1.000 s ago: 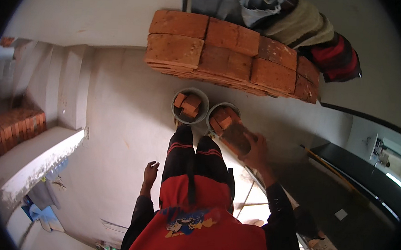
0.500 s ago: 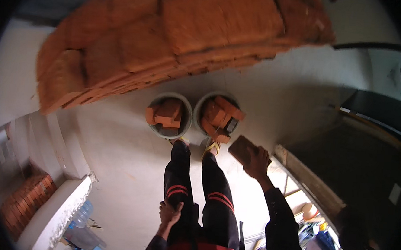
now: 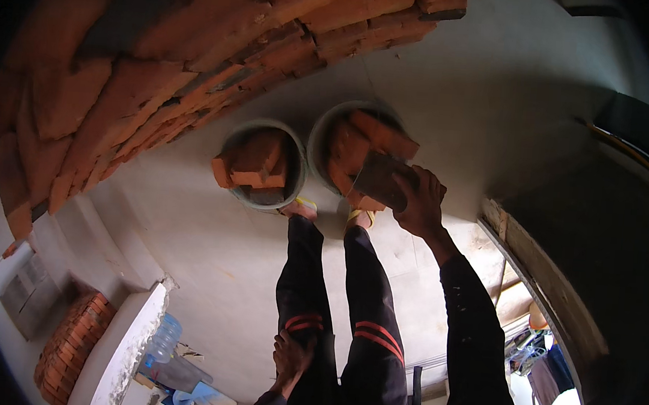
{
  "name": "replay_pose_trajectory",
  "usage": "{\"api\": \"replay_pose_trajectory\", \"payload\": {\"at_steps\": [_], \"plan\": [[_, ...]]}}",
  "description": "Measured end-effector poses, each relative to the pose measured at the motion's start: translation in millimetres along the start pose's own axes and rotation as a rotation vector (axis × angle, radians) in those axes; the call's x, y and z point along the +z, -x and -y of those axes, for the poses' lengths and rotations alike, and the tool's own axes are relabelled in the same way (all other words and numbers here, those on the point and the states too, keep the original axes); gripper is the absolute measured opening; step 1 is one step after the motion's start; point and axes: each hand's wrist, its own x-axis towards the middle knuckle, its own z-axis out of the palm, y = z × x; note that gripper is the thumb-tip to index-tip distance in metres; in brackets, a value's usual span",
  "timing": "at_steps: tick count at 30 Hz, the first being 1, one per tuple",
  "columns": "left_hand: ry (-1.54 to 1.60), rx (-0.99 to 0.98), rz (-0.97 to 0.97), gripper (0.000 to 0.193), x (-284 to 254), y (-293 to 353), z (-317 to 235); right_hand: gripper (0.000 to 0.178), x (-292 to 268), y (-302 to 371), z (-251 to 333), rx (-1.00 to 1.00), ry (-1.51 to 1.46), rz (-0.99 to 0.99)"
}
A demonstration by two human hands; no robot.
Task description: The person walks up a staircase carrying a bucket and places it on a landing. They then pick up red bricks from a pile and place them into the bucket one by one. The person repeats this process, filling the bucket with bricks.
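My right hand [image 3: 422, 203] grips a dark brown brick [image 3: 377, 176] by its right end. The brick is over the near right side of the right bucket [image 3: 315, 145], hiding part of the orange bricks [image 3: 378, 135] inside; whether it touches them I cannot tell. Beside it, a left bucket [image 3: 296, 178] also holds several orange bricks [image 3: 256, 156], with a greyish piece near its front rim. My left hand [image 3: 292, 358] holds no object and lies against my left leg near the red stripes, fingers draped over the trouser cloth.
A large stack of orange bricks [image 3: 132, 99] rises beyond the buckets. My sandalled feet stand just in front of them. At lower left are a smaller brick stack [image 3: 73, 347], a low white wall [image 3: 122, 346] and a blue water bottle [image 3: 165, 336]. A rough ledge [image 3: 549, 275] borders an opening at right.
My right hand has carried the brick forward, from beside the right bucket to over its near side. My left hand stays on my leg. The view has shifted, showing more of the stack's side.
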Motion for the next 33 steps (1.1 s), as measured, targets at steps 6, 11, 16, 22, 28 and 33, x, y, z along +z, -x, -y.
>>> {"api": "replay_pose_trajectory", "payload": {"at_steps": [6,11,16,22,28,33], "plan": [[0.009,-0.017,0.010,0.079,-1.6,2.8,-6.9,0.069,21.3,-18.7,7.2,-0.045,-0.046,-0.024],[0.151,0.126,-0.061,0.075,0.0,-17.2,-10.2,0.067,33.9,-28.9,10.9,-0.038,-0.057,-0.034],[0.360,0.710,-0.322,0.064,-53.4,-102.4,-108.3,0.072,29.6,-27.4,9.7,-0.029,-0.073,-0.034],[0.624,0.887,-0.338,0.051,-128.4,-183.4,-242.0,0.071,45.5,-39.9,19.1,-0.108,-0.122,-0.071],[0.400,1.027,-0.517,0.048,-105.4,-177.6,-262.8,0.074,34.3,-33.5,10.4,-0.210,-0.176,-0.057],[0.614,1.008,-0.239,0.049,-101.2,-167.6,-267.1,0.070,51.4,-5.2,-14.5,0.259,-0.326,-0.216]]}}
